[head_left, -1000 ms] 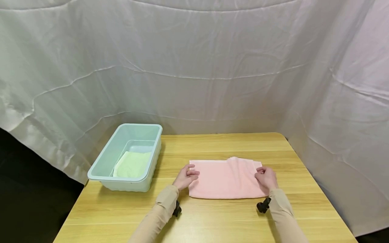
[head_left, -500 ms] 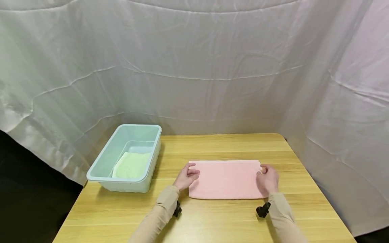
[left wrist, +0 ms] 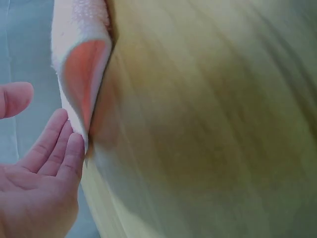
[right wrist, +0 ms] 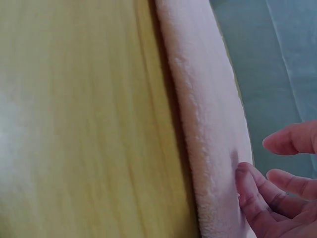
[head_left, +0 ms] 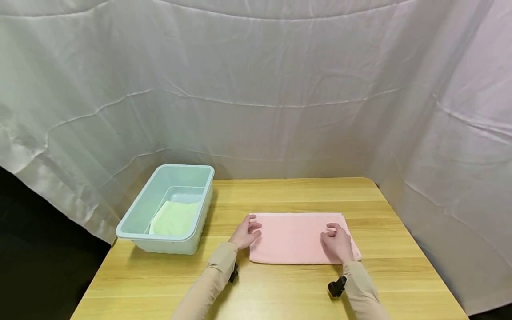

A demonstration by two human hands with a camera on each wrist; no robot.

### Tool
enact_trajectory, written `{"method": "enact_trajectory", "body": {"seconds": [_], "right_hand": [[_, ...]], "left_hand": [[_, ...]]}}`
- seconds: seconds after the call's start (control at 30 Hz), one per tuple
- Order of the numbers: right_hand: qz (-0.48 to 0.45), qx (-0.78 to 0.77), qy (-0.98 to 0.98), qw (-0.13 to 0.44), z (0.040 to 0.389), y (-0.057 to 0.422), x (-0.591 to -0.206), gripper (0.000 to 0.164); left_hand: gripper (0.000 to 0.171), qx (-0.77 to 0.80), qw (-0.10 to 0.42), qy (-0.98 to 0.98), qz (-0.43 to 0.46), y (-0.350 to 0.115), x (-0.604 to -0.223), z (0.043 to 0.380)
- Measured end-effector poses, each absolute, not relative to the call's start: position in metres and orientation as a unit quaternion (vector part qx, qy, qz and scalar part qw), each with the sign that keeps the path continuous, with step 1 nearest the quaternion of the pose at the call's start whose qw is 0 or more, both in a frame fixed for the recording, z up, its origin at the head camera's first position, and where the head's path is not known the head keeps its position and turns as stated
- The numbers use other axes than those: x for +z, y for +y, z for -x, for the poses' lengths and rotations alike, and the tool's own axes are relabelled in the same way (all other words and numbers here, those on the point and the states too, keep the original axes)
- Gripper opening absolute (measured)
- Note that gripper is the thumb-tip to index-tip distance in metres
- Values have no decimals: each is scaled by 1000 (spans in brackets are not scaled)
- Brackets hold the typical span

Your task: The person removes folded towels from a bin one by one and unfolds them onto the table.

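Pink cloth (head_left: 294,238) lies folded flat on the wooden table (head_left: 288,295), stretching between the fingers of the two hands. The left hand (head_left: 245,233) is at its left end, the fingers relaxed and only slightly bent; in the left wrist view three fingertips touch the edge of the cloth while another digit stands off from them. Just beyond those tips, the folded layers part into a rounded gap at the end.

The right hand (head_left: 338,243) is over the cloth near its right end, with a strip of fabric extending past its outer side. Its fingers are loosely bent, and the right wrist view has a fingertip against the fabric with another digit well apart from it.

To the left of the left fingers, well apart, is a pale blue basin (head_left: 164,246) with a light green cloth (head_left: 176,218) inside. Beyond both sets of fingers hangs a pale curtain (head_left: 256,89).
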State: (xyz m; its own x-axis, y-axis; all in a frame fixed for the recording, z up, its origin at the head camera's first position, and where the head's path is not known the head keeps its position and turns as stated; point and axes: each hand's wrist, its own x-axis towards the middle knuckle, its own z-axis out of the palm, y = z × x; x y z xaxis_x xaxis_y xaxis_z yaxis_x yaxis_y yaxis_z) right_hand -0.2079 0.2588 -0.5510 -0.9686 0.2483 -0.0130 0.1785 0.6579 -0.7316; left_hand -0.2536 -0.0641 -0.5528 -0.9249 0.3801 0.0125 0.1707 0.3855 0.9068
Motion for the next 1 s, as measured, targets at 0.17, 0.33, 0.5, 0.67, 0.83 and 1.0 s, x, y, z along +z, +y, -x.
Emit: {"method": "enact_trajectory", "body": {"seconds": [0.17, 0.33, 0.5, 0.67, 0.83, 1.0], "right_hand": [[121, 402, -907, 49, 207, 254, -549, 44], [122, 398, -908, 57, 211, 248, -550, 45], [109, 416, -901, 48, 213, 238, -552, 56], [80, 432, -898, 38, 216, 229, -553, 62], [57, 428, -901, 28, 222, 224, -556, 64], [30, 452, -891, 24, 230, 219, -561, 66]], "left_hand": [[58, 498, 96, 845, -172, -64, -553, 254], [59, 467, 87, 863, -172, -66, -553, 253], [59, 453, 63, 873, -170, -70, -553, 251], [61, 443, 60, 879, -167, -77, -553, 249], [58, 417, 36, 893, -162, -83, -555, 249], [56, 405, -1, 900, -163, -89, -558, 249]]}}
